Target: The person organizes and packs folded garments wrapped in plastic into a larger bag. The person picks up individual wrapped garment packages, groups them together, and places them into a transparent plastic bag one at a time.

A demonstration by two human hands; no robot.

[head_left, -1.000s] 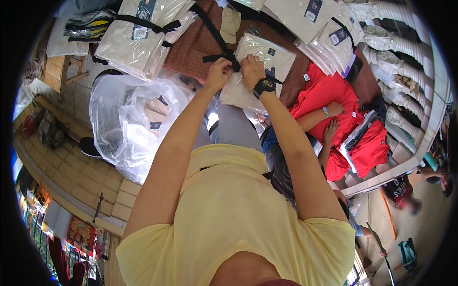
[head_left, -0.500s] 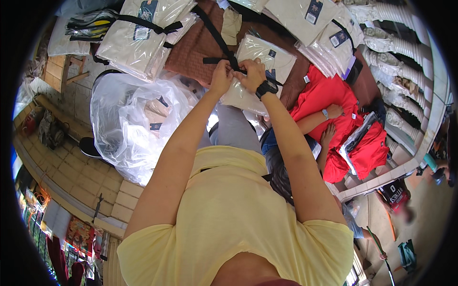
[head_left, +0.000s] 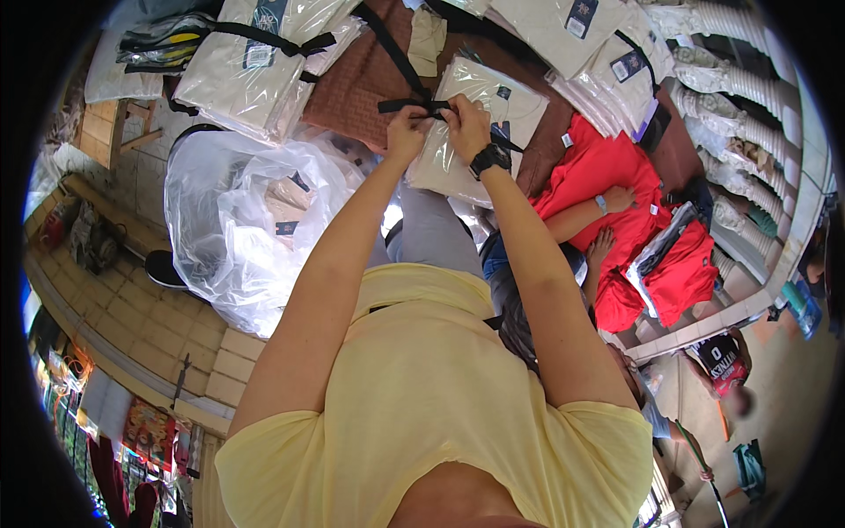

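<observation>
A stack of cream garments in clear plastic (head_left: 440, 169) lies in front of me with a black cloth strip (head_left: 430, 105) round it. Where the strip crosses near the stack's left edge, there are loops or a knot between my hands. My left hand (head_left: 407, 134) pinches the strip on the left side, fingers closed. On the right, my right hand (head_left: 468, 129), with a black watch at the wrist, also has its fingers closed on the strip. A long end of the strip runs up and left over the brown cloth (head_left: 352, 101). The fingertips partly hide the crossing.
Other tied stacks of wrapped garments (head_left: 238, 92) lie at the far left and far right. A large clear plastic bag (head_left: 220, 229) stands left of me. At right, another person's hand (head_left: 620, 199) rests on red garments (head_left: 590, 167). White balusters (head_left: 748, 84) line the right side.
My hands have shifted slightly away from me and a little apart, drawing the strip's loops outward at the crossing. A person in the right background has moved.
</observation>
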